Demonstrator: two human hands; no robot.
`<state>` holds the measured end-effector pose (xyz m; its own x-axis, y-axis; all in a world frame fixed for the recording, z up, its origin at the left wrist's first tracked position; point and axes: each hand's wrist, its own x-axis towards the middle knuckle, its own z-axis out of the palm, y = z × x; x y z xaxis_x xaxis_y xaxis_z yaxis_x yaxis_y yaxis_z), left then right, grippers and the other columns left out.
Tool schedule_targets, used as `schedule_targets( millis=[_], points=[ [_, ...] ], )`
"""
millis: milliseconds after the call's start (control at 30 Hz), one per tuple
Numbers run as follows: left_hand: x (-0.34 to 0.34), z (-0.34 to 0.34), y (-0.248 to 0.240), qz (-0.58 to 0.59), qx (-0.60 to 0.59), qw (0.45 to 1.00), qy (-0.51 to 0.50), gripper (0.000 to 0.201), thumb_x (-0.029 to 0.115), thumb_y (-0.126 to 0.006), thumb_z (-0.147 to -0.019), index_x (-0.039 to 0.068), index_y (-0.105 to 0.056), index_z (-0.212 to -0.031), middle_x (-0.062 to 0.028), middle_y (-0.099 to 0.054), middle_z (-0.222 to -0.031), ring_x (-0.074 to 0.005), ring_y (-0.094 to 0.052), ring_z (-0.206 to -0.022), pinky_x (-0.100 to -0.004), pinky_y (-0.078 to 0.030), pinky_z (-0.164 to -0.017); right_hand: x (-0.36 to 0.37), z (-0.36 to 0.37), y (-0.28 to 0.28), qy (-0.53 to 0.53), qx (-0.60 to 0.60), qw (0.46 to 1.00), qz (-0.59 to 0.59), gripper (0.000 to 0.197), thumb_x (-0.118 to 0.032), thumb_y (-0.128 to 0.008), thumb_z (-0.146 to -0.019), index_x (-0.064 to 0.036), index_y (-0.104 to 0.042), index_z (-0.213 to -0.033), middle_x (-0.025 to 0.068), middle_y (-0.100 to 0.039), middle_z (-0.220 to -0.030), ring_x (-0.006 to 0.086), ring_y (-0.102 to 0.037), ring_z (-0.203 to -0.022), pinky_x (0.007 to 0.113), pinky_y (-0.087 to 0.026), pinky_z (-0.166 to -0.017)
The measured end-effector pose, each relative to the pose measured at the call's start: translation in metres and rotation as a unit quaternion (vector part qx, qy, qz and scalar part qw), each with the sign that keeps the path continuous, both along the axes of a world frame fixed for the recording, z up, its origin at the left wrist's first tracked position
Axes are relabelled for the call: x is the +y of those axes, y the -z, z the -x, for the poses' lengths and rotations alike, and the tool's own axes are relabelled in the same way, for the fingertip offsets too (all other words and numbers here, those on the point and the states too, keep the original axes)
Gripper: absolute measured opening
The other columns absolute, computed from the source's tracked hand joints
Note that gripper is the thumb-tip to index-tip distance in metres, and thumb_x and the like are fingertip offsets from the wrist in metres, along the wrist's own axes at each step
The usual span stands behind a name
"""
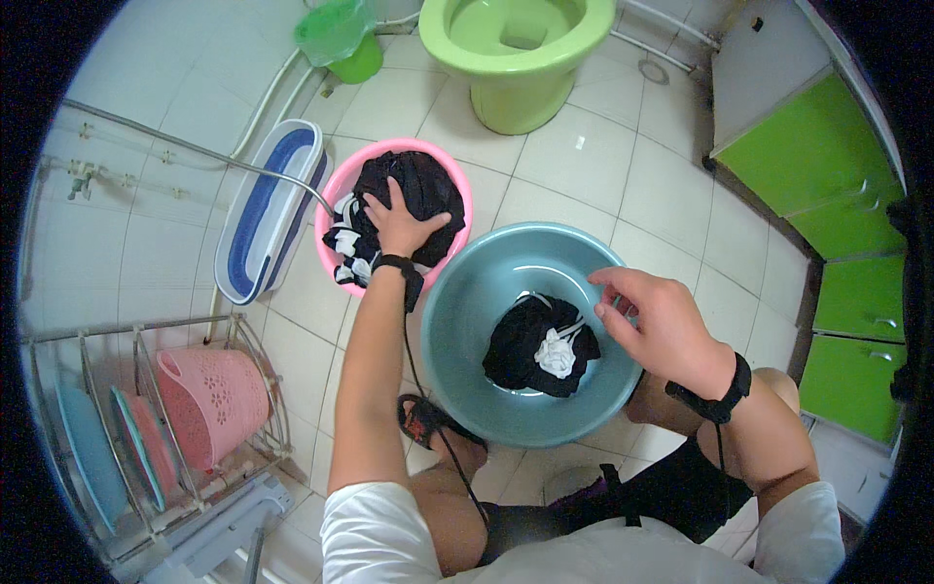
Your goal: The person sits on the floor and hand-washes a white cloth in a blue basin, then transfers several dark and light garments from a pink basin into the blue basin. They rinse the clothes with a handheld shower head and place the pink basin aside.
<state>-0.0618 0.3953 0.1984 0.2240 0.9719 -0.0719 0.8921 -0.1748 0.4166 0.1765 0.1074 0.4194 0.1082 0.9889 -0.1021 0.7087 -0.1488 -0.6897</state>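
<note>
My left hand (404,229) lies with spread fingers on a heap of black and white clothes (428,185) in the pink basin (464,195). Nearer to me and to the right stands a larger teal basin (452,375). A bunched black garment (514,341) with white stripes and a white patch rests on its bottom, where the surface looks wet. My right hand (662,316) hovers over that basin's right rim, thumb and fingers apart and loosely bent, with nothing visible in it. A metal shower hose (229,156) runs down into the pink basin's left side.
A blue and white oblong tub (258,248) leans at the left wall. Below it, a metal rack (146,336) holds a pink basket (216,394) and basins. At the back are a green bin (358,63) and a green toilet (520,102); green cabinets (827,146) line the right.
</note>
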Motion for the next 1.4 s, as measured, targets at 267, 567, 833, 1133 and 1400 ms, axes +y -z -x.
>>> schedule_targets(
  millis=[267,567,833,1133,1400],
  points=[
    [0.021,-0.002,0.033,-0.072,0.061,0.995,-0.010,0.049,0.011,-0.072,-0.074,0.009,-0.059,-0.121,-0.0257,-0.062,-0.108,-0.0427,-0.064,-0.095,-0.0488,-0.053,-0.084,0.007,-0.014,-0.007,0.017,0.002,1.000,-0.015,0.021,-0.013,-0.065,-0.087,-0.0054,-0.066,-0.107,0.0116,-0.070,-0.082,0.0281,-0.069,-0.070,0.038,-0.054,-0.064],
    [0.019,0.046,-0.063,-0.073,-0.354,0.929,-0.083,0.045,-0.008,-0.060,-0.076,-0.003,-0.059,-0.121,-0.0109,-0.066,-0.111,-0.0216,-0.063,-0.101,-0.0333,-0.049,-0.092,-0.012,-0.020,-0.013,0.010,0.007,0.997,-0.075,0.020,-0.016,-0.063,-0.088,-0.0047,-0.065,-0.103,0.0141,-0.068,-0.077,0.0345,-0.067,-0.068,0.043,-0.053,-0.062],
    [-0.068,0.043,-0.216,0.026,-0.500,0.865,-0.016,0.042,-0.014,-0.057,-0.081,-0.001,-0.057,-0.121,-0.0085,-0.065,-0.110,-0.0180,-0.062,-0.100,-0.0294,-0.050,-0.090,-0.022,-0.024,-0.026,0.023,-0.003,0.994,-0.107,0.019,-0.013,-0.065,-0.088,-0.0045,-0.065,-0.106,0.0137,-0.067,-0.077,0.0267,-0.066,-0.065,0.035,-0.052,-0.062],
    [-0.151,0.011,-0.194,0.158,-0.422,0.891,0.062,0.051,-0.015,-0.059,-0.075,0.001,-0.057,-0.123,-0.0072,-0.064,-0.112,-0.0180,-0.061,-0.105,-0.0313,-0.048,-0.095,-0.031,-0.038,-0.021,0.040,-0.029,0.995,-0.086,0.020,-0.019,-0.062,-0.088,-0.0066,-0.068,-0.103,0.0137,-0.070,-0.079,0.0328,-0.068,-0.072,0.042,-0.054,-0.066],
    [-0.187,-0.007,-0.023,0.191,-0.056,0.952,0.233,0.082,0.016,-0.078,-0.078,0.009,-0.034,-0.148,-0.0257,-0.031,-0.149,-0.0414,-0.033,-0.138,-0.0463,-0.027,-0.118,-0.065,-0.001,0.146,-0.118,-0.053,0.976,0.178,0.034,-0.017,-0.064,-0.082,-0.0089,-0.066,-0.114,0.0214,-0.066,-0.106,0.0384,-0.066,-0.094,0.046,-0.054,-0.083]
  ],
)
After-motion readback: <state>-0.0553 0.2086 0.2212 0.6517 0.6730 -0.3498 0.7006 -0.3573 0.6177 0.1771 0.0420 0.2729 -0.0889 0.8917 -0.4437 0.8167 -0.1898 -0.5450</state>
